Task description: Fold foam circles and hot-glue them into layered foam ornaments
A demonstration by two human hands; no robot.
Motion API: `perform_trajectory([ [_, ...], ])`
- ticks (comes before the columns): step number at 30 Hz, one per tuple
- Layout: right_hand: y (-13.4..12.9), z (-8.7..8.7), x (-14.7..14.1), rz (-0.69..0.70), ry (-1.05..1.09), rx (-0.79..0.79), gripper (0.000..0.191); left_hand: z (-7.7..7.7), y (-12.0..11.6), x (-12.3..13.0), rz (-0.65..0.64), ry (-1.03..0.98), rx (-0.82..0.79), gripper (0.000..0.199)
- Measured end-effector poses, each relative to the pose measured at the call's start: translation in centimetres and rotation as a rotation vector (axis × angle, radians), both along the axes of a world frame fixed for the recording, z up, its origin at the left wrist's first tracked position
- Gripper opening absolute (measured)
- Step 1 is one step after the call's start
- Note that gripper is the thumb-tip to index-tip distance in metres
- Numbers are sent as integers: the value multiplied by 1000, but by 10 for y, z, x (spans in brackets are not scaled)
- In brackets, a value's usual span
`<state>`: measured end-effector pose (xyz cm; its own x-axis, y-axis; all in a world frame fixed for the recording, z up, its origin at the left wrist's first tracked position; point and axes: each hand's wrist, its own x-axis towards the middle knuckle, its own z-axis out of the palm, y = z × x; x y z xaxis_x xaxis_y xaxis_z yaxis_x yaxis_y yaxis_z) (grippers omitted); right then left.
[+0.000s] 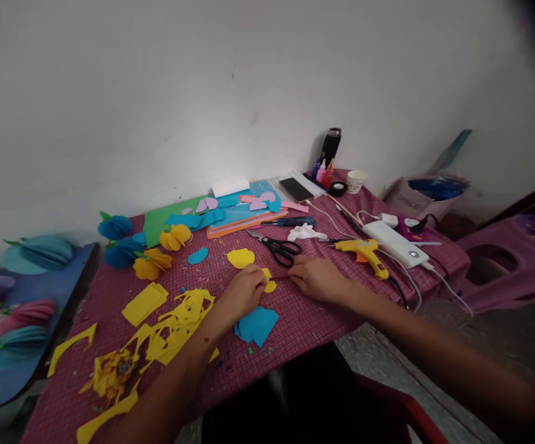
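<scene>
My left hand is closed at the edge of a small yellow paper piece near the table's front. To its right, my right hand has its fingers pressed together; a thin dark strip seems to run between the two hands, too small to make out. Black-handled scissors lie just behind my hands. A stack of yellow cutouts rests behind my left hand, and blue paper pieces lie in front of it.
A yellow glue gun and white power strip with cables lie at the right. Yellow paper scraps spread at the left, below paper pumpkins. A phone, cup and black bottle stand or lie toward the wall.
</scene>
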<state>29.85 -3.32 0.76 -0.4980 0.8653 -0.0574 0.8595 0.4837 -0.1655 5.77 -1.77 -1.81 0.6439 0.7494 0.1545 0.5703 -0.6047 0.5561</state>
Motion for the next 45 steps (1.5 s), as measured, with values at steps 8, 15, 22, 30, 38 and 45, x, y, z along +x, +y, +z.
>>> perform_trajectory([
  [8, 9, 1, -10, 125, -149, 98, 27, 0, 0, 0, -4, 11, -5, 18],
  [15, 15, 3, -18, 150, -210, 75, 27, -2, 1, 0, -9, 9, 3, 19],
  [22, 14, 9, -14, 24, -152, 80, 30, -2, 2, -1, -5, 9, -6, 17],
  [30, 12, 8, -5, 31, -122, 99, 30, -2, 2, 0, -7, -5, -8, 17],
  [38, 14, -3, -5, 169, -135, 138, 26, 3, 0, 0, -8, -13, -10, 17],
  [45, 4, 1, 5, 253, -130, 147, 26, 3, 0, 0, -8, -10, -15, 16],
])
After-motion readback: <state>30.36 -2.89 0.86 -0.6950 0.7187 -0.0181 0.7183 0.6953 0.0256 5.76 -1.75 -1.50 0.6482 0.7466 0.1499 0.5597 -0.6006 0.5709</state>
